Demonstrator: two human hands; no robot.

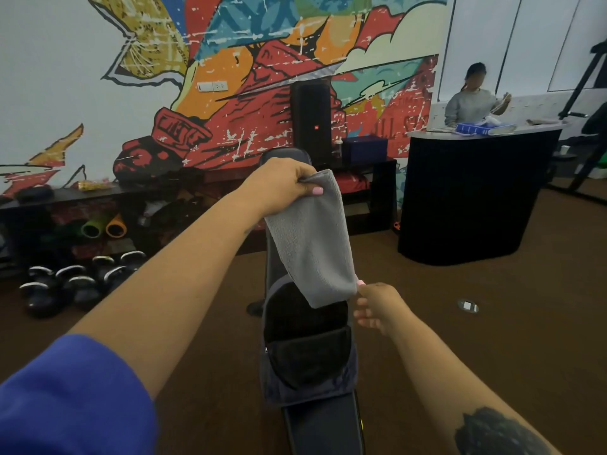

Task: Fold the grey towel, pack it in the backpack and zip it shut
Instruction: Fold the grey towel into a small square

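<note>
The grey towel [310,244] hangs folded into a narrow strip in the air above the bench. My left hand [282,187] grips its top end, thumb on the front. My right hand [374,307] pinches the towel's lower right corner with thumb and forefinger, the other fingers loose. Below the towel lies the dark backpack [308,353] on the black bench [328,425], its main compartment unzipped and gaping, showing a black inside and an inner pocket. The towel's lower edge hangs just over the open mouth of the backpack.
Several kettlebells [78,284] stand on the brown floor at the left, below a low shelf [98,192] with foam rollers. A black speaker [311,119] stands against the mural wall. A person works behind a black counter [473,192] at the right.
</note>
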